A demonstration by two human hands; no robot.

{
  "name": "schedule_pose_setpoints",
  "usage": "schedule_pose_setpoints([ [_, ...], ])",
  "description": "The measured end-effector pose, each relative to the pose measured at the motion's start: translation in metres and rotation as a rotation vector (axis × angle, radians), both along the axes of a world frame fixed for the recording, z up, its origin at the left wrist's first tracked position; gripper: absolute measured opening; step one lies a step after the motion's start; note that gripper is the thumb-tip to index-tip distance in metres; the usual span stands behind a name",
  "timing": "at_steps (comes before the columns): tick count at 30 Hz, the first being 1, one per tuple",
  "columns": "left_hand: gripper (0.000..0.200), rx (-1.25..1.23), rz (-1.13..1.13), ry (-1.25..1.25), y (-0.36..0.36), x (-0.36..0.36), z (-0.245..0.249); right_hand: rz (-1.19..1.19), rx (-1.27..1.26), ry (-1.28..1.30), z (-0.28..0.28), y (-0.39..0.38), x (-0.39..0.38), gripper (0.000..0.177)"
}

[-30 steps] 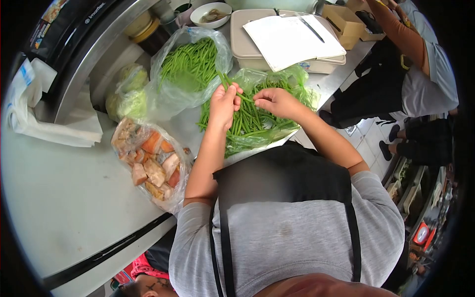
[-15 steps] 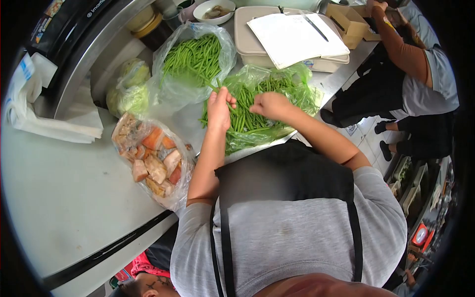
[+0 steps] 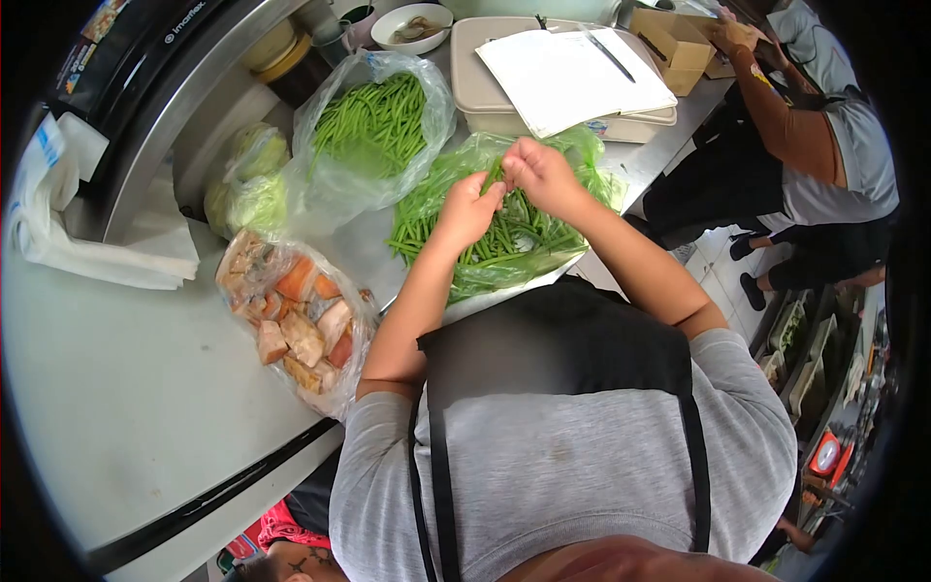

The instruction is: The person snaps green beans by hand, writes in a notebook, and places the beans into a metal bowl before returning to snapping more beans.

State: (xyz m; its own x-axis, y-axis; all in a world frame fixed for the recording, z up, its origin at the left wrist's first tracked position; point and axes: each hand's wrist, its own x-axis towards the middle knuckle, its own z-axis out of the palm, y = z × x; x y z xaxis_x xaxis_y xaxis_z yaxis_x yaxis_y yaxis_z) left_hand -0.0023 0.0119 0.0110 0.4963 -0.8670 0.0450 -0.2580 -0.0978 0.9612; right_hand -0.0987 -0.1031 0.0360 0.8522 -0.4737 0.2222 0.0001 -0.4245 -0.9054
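- Head view: a steel counter [image 3: 145, 388] runs beneath both forearms and carries everything, its broad top letting the bags lie flat.
- Directly under the hands, an open bag of green beans [image 3: 504, 247] is spread wide with a slack mouth, seemingly so the beans are within easy reach.
- Beyond the left hand [image 3: 465, 209], a second bag of beans [image 3: 373, 121] sits apart, apparently a separate lot.
- Beside the left forearm, nearer the body, a bag of cut chunks [image 3: 296, 320] lies out of the way.
- Above the open bag, the left hand and the right hand [image 3: 540, 175] meet fingertip to fingertip.
- Both hands pinch a single bean [image 3: 497, 177] between them, just above the pile.
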Motion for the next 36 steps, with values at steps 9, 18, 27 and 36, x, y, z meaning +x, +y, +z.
schedule_pose_setpoints([
  [9,0.011,-0.231,0.14,0.571,0.013,0.014,0.029,0.188,-0.22,0.299,0.003,-0.008,-0.012,0.024],
  [18,0.014,-0.242,0.124,0.678,0.023,0.01,0.02,-0.047,0.585,-0.189,-0.003,-0.013,0.01,0.022],
  [27,0.019,-0.234,0.278,0.567,0.026,0.029,0.012,0.113,-0.496,0.653,-0.035,0.029,0.023,0.031],
  [36,0.023,0.194,0.086,-0.293,0.021,0.024,-0.01,-0.002,-0.739,0.391,-0.034,0.011,0.013,0.015],
])
